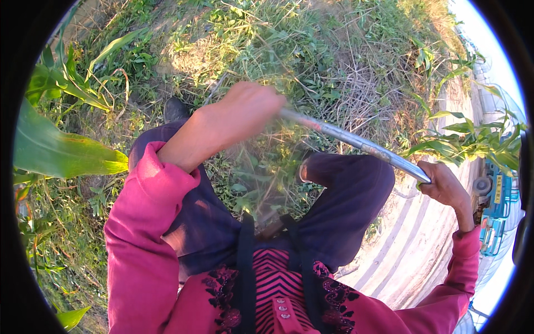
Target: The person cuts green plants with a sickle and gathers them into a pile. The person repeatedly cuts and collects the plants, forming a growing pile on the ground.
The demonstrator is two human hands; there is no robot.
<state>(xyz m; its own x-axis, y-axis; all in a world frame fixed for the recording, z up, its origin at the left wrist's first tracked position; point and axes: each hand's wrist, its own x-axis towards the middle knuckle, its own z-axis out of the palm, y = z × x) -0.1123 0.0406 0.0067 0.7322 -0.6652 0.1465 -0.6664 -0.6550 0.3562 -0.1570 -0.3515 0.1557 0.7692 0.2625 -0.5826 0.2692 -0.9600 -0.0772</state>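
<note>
A metal pole point(354, 140) runs aslant across the view in front of my knees. My left hand point(250, 104) is closed round its upper-left end, blurred, above trampled weeds. Near the lower-right end, my right hand point(444, 183) grips the same pole. The pole has worn reddish patches and a joint or sleeve partway along. Past my left hand, any further part of the pole is hidden or lost in blur. Dry stalks point(358, 96) and green weeds point(250, 179) cover the ground below it.
Maize leaves point(62, 146) reach in from the left, and another maize plant point(463, 137) stands at the right. A pale dirt track point(400, 246) with tyre marks passes on the right. Beyond it is a blue vehicle point(498, 196) with a wheel. My bent knees flank the weeds.
</note>
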